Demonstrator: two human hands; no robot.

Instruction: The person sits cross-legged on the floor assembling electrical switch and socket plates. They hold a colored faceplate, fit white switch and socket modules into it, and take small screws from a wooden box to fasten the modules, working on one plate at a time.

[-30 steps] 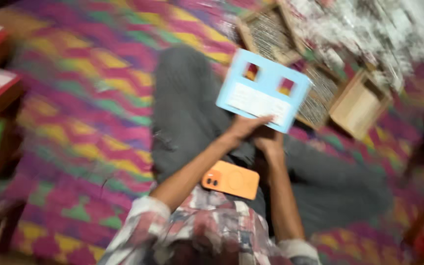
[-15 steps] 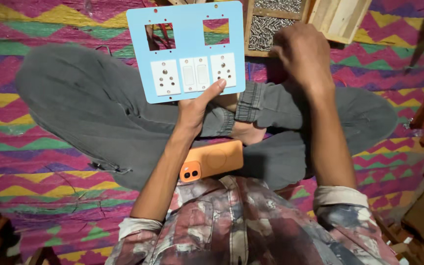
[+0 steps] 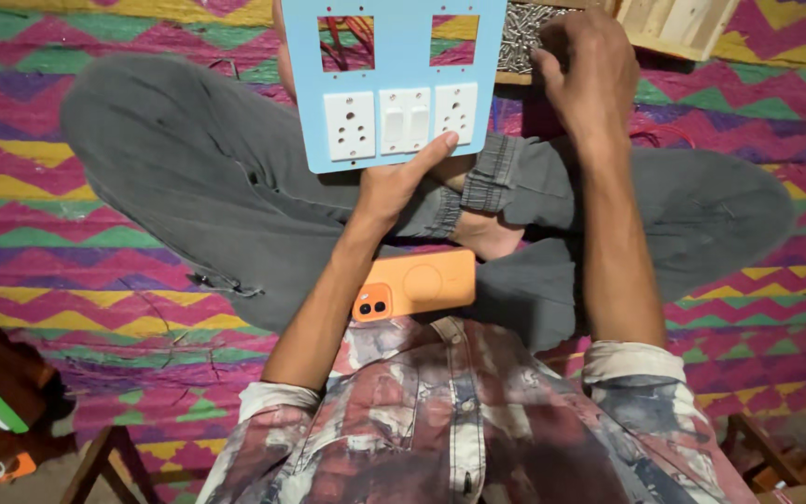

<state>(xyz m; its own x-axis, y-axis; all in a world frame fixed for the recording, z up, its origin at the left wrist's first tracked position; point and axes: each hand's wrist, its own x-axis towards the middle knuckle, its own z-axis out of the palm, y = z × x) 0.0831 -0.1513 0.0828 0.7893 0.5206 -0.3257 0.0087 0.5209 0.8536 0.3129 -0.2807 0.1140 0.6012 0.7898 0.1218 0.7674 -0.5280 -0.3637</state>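
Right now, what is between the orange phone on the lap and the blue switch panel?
In the head view, the left hand and its forearm lie there, over the grey trousers, thumb on the blue switch panel above the orange phone.

blue switch plate (image 3: 394, 84) top cut off, left fingers hidden behind

Light-blue switch plate (image 3: 394, 79) is blocking the space ahead of the left hand (image 3: 394, 187); wooden tray (image 3: 678, 23) is crowding the right hand (image 3: 585, 75) beyond its knuckles. Between the forearms, an orange phone (image 3: 414, 285) is lying; outward, rug (image 3: 67, 271) is lying open.
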